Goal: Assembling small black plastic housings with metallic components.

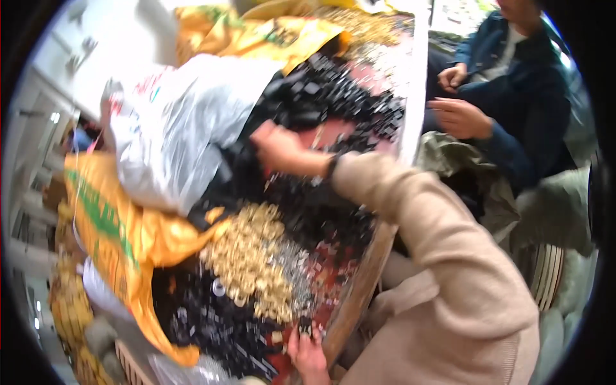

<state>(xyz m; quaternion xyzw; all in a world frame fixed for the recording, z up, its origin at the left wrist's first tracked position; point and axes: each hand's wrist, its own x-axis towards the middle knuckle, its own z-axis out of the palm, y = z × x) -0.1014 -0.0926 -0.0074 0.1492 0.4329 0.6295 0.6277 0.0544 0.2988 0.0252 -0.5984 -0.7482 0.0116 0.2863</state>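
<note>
- The left hand (308,359) is showing at the lower edge, its fingertips closing on a small black piece (305,328) above the near end of the bench (369,273).
- That piece is seemingly pointing away from the palm, its long axis running toward the top of the view; it is too small and blurred for its finer shape to be told.
- A tan bit (277,336) is lying just beside the left hand.
- Loose black parts (218,321) are spreading to the left of this hand, with clear plastic (186,369) lying at their near side.
- A heap of tan rings (250,263) is sitting beyond, silvery bits (295,273) bordering it on the right.
- An orange sack (122,237) with green markings is draping along the left, its folds reaching the rings.
- The right hand (279,151) is showing well apart from the left, over dark material; blur is hiding whether its fingers are gripping anything. Its beige sleeve (443,224) is crossing the bench's edge and blocking part of the view.
- A whitish plastic bag (186,128) is bulking left of the right hand, covering what is beneath.
- A black pile (327,90) is lying farther back, with golden pieces (369,27) and another orange sack (263,35) beyond.
- A co-worker (513,115) in dark clothes is sitting across at the upper right.
</note>
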